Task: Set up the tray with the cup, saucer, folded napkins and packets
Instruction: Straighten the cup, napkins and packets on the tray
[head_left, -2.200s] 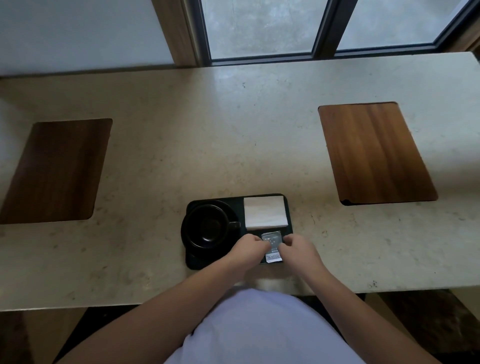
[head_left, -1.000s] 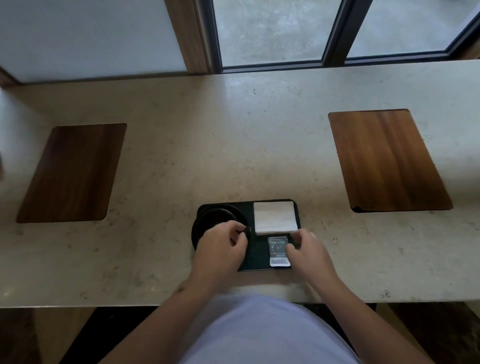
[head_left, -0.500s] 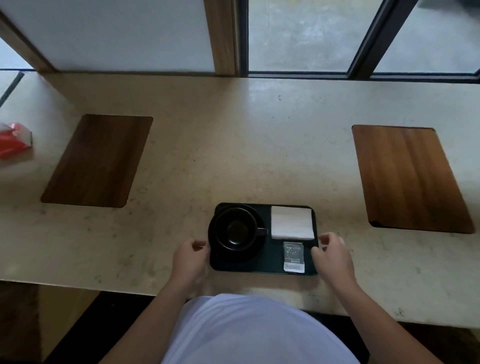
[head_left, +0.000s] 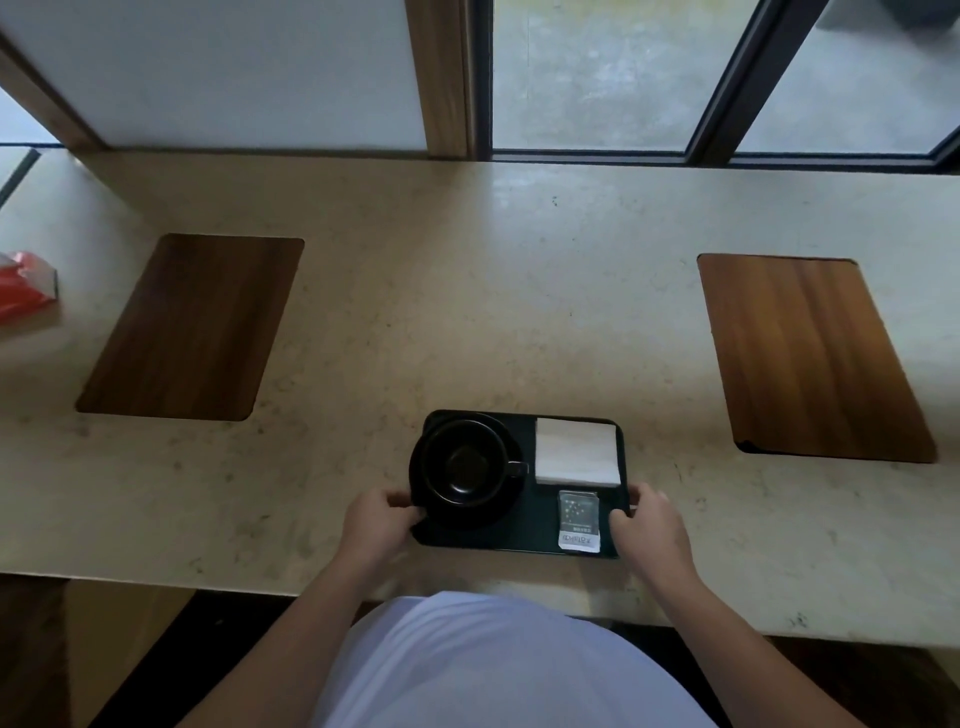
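Head view: black rectangular tray (head_left: 540, 535) sits at near counter edge, long axis left-right. Left hand (head_left: 376, 522) and right hand (head_left: 647, 525) curl around its short ends, one each, equally near. Black cup (head_left: 465, 462), white folded napkins (head_left: 576, 451), packets (head_left: 578, 519) aboard.

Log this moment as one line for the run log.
left hand: grips black rectangular tray left end | right hand: grips right end | tray: loaded, on beige stone counter

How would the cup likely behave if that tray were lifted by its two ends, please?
The cup sits loose on its saucer, so it may slide if the tray tilts. Its glossy dark finish suggests ceramic: probably heavy and breakable. It sits at the left end, so the left hand likely bears more weight than the right hand.
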